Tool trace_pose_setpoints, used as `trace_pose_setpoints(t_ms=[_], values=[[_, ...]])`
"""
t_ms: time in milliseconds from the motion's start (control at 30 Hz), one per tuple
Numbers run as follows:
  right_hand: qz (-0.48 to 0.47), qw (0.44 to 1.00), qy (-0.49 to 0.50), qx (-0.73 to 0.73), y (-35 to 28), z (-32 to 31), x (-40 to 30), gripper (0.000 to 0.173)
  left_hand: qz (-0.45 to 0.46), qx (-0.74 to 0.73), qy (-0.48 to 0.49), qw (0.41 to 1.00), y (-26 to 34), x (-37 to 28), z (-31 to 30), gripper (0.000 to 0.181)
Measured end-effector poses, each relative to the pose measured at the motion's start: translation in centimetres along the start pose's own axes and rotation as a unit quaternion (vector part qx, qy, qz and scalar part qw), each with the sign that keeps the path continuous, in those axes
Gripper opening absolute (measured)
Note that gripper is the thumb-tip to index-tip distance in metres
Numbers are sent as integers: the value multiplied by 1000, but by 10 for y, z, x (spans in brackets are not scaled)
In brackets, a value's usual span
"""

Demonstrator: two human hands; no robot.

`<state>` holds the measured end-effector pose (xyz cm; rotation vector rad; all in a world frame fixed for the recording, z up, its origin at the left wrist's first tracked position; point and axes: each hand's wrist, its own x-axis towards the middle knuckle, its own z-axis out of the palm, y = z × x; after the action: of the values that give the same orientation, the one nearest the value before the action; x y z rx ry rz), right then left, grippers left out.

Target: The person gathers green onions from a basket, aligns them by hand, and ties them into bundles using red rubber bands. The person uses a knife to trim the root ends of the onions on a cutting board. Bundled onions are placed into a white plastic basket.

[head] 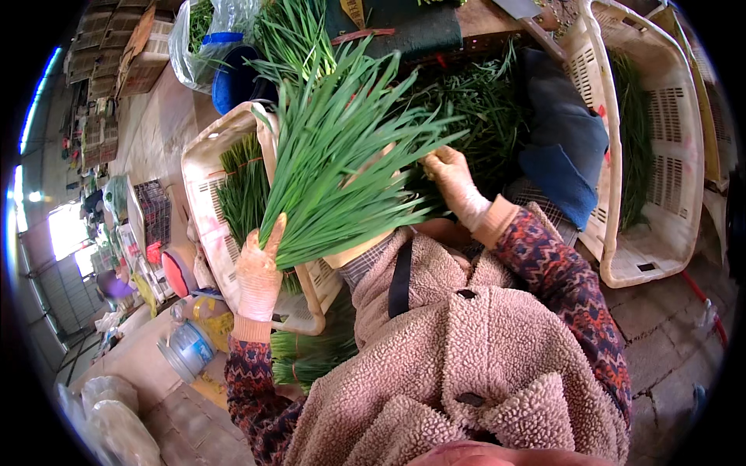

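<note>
My left hand (259, 274), in a thin soiled glove, grips the lower end of a large bunch of green garlic chives (344, 151), whose leaves fan out up and to the right. Near the leaf tips is my right hand (451, 175), also gloved, its fingers curled; whether it pinches a leaf cannot be told. Beneath and beyond it lies a dark heap of loose leaves (478, 99). Behind the left hand, a white plastic crate (204, 151) holds chives tied in bundles (242, 186). More chives (297, 41) rest beside the work surface at the top.
A broad blade (516, 7) with a wooden handle lies at the top right. A second white crate (609, 244) with greens stands at the right. Upper left are a blue bucket (227, 87) and a clear plastic bag. A plastic water jug (189, 349) and tied greens (315, 355) are lower left.
</note>
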<state>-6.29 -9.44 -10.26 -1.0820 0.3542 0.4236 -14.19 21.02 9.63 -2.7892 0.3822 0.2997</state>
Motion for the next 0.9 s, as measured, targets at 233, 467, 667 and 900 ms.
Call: trace_pose_setpoints(t_ms=[233, 467, 667, 900], values=[[38, 974, -37, -221, -23, -93, -8, 17, -26, -61, 90, 994, -29, -44, 70, 94], [-60, 895, -25, -442, -70, -104, -12, 21, -30, -68, 101, 992, -34, -45, 79, 86], [-49, 964, -104, -242, -37, -70, 11, 28, -2, -66, 123, 990, -25, -36, 68, 85], [-25, 967, -99, -234, -41, -18, 8, 29, -15, -53, 111, 992, -25, -38, 64, 85]])
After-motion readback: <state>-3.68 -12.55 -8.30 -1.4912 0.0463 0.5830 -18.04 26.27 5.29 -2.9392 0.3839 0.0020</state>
